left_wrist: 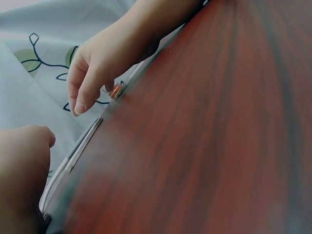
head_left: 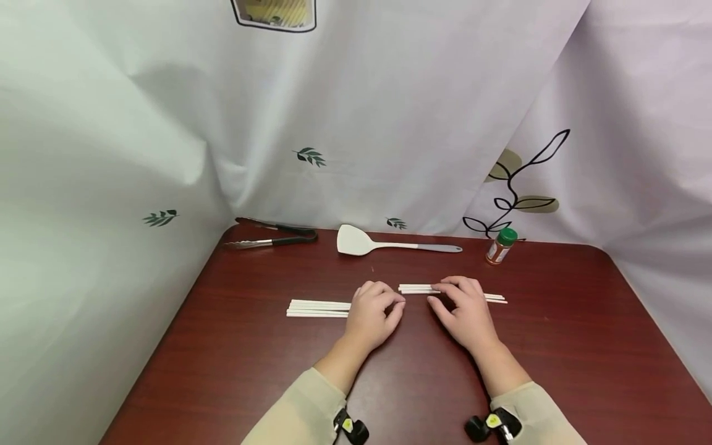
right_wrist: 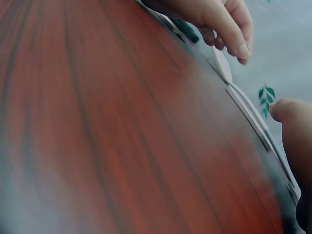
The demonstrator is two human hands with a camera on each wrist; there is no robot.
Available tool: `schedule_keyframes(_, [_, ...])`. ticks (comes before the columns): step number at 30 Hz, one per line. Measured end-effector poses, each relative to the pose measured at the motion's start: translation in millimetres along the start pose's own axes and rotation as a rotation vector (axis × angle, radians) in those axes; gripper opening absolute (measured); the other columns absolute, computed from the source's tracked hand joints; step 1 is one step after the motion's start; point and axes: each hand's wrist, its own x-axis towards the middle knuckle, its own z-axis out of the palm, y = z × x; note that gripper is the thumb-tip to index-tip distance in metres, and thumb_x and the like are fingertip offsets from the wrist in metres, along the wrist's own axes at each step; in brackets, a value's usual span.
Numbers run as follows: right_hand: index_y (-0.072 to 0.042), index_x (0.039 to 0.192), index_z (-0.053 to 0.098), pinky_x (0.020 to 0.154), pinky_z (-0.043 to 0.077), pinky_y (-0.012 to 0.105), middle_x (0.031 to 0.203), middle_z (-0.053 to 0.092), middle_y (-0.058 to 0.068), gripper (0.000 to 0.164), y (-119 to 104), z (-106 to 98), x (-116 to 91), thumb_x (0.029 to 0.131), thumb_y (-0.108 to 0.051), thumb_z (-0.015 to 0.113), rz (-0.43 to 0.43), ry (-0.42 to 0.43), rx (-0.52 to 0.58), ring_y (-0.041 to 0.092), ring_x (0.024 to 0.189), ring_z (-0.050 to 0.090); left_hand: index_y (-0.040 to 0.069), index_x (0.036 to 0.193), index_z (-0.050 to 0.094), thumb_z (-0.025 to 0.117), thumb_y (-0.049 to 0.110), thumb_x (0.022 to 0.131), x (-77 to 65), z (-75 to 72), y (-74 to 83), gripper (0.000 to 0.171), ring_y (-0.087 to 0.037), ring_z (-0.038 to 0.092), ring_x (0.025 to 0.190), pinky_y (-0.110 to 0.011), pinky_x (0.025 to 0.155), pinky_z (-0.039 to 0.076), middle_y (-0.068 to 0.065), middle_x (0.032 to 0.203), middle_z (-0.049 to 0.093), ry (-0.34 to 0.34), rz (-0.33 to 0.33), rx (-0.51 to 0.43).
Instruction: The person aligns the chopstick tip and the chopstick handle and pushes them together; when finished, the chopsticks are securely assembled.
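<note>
Thin white chopsticks lie on the table in two bundles. At the right end of the left bundle of chopsticks [head_left: 318, 308] is my left hand [head_left: 371, 314], its fingers loosely bent and thumb near the fingertips, covering that end. Across the middle of the right bundle of chopsticks [head_left: 414, 288] reaches my right hand [head_left: 466, 312], thumb apart from the fingers. Whether its fingertips touch the chopsticks I cannot tell. In the left wrist view the right hand [left_wrist: 100, 68] has loosely bent fingers, nothing visible between them. The left hand [right_wrist: 222, 24] points fingers down in the right wrist view.
Behind the hands lies a white spatula [head_left: 356, 241] with a grey handle end. Metal tongs [head_left: 278, 240] with black grips rest at the back left. A green-capped spice jar [head_left: 500, 246] stands at the back right. Pale curtains border the dark red table [head_left: 222, 371].
</note>
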Motion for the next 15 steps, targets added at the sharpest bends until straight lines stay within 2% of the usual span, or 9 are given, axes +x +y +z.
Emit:
schedule_keyframes(4, [-0.008,0.107,0.082,0.095,0.044,0.053,0.113,0.071,0.014,0.025,-9,9,3,0.085,-0.018,0.089,-0.014,-0.010,0.006,0.039,0.107,0.059,0.020,0.087,0.082,0.086,0.017,0.085,-5.5,-9.4,-6.7,0.005,-0.019,0.061,0.086,-0.039,0.075,0.050,0.005,0.090,0.070,0.028,0.012,0.007])
schedule_keyframes(15, [-0.011,0.105,0.082,0.091,0.046,0.052,0.110,0.071,0.008,0.021,-31,31,11,0.086,-0.018,0.088,-0.055,-0.025,0.043,0.034,0.106,0.060,0.019,0.087,0.082,0.084,0.015,0.085,-19.8,-38.4,-26.5,0.005,-0.019,0.061,0.081,-0.039,0.074,0.051,0.006,0.087,0.069,0.084,0.024,0.016])
